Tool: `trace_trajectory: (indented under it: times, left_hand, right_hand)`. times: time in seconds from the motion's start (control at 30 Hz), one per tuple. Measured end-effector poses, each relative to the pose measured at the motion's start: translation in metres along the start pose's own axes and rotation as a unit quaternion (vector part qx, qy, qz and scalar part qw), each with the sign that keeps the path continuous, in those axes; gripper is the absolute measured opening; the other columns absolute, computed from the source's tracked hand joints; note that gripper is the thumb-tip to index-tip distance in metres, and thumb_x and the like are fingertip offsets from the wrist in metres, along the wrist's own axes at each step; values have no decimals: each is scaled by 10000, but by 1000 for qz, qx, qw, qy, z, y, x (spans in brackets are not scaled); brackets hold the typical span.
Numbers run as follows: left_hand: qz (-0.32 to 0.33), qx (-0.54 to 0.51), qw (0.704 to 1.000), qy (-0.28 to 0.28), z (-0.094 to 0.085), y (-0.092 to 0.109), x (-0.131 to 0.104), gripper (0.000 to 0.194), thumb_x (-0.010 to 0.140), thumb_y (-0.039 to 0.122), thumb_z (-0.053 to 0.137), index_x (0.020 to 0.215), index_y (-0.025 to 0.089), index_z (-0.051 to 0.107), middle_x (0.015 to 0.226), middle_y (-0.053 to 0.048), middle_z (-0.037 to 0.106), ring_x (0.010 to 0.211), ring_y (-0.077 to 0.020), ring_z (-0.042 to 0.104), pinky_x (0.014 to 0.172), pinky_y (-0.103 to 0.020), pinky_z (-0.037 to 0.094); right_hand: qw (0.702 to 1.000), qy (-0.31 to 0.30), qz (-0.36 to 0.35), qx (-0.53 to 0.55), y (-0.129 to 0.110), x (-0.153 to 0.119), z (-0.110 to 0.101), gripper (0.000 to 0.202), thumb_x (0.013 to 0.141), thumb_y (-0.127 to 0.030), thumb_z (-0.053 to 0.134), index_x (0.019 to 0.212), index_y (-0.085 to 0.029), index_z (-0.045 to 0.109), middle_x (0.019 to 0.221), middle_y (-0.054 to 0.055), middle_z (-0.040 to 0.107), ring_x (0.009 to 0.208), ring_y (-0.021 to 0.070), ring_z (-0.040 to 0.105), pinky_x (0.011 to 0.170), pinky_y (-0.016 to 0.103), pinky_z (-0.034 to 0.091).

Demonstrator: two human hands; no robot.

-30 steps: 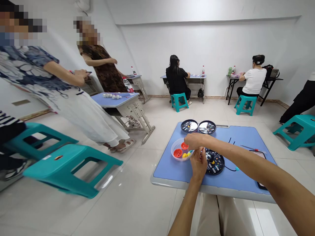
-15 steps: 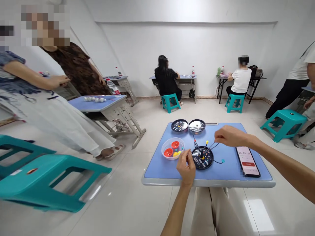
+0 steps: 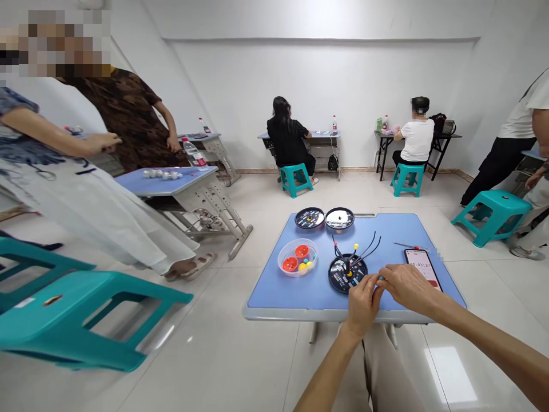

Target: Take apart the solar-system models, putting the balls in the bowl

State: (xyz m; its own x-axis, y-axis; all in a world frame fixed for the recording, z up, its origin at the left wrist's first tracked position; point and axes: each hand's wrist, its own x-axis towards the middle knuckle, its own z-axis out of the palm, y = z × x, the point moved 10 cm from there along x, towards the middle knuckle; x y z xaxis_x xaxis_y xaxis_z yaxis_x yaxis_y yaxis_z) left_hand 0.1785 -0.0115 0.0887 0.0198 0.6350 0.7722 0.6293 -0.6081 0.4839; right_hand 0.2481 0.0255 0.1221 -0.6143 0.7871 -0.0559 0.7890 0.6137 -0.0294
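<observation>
At the near side of a black round base (image 3: 338, 282) printed with small pictures, my two hands meet. The thumb and fingers of my right hand (image 3: 406, 287) pinch a small teal ball (image 3: 381, 278). My left hand (image 3: 362, 302) is closed right beside it, its fingertips pressed together; what lies in them is hidden. From the yellow centre (image 3: 349, 273) of the base rise several thin black bendy stems. One carries a red ball (image 3: 335, 244) and another a yellow ball (image 3: 355, 246). Two stems (image 3: 372, 247) leaning right have bare tips.
Left of the base sits a clear round tub (image 3: 281, 268) with two red cups (image 3: 302, 250) and small balls. Two more round discs (image 3: 309, 218) stand at the back of the blue desk (image 3: 268, 294). A phone (image 3: 422, 264) and a thin red-ended stick (image 3: 405, 246) lie right.
My right hand has let go of the stems and come down to the teal ball. My left hand has moved right, from the tub's side to meet it.
</observation>
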Motion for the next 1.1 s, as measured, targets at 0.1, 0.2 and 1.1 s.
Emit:
trace_trajectory:
  times: [0.1,0.2,1.1]
  left_hand:
    - [-19,-45,999,-8,3,-5,3,186,964,183,446,963,184,632,810,-51,711,712,-128,673,632,-235,533]
    - [-20,-71,997,-17,3,-5,4,251,968,192,433,773,188,590,698,-26,649,634,-111,603,594,-227,479]
    - [-89,-98,991,-2,5,-16,-4,171,924,290,566,1064,208,620,962,-65,719,621,-109,609,633,-276,555]
  right_hand:
    - [999,-18,-26,-14,-4,2,1,214,900,-70,449,806,-154,621,775,61,638,618,143,533,552,285,225]
    - [996,-34,-69,-38,-11,4,0,257,810,19,438,777,-149,630,751,63,614,627,147,512,552,291,228]
    - [973,71,-185,121,-74,84,-75,183,900,-132,502,937,-161,679,884,66,680,728,135,560,648,237,361]
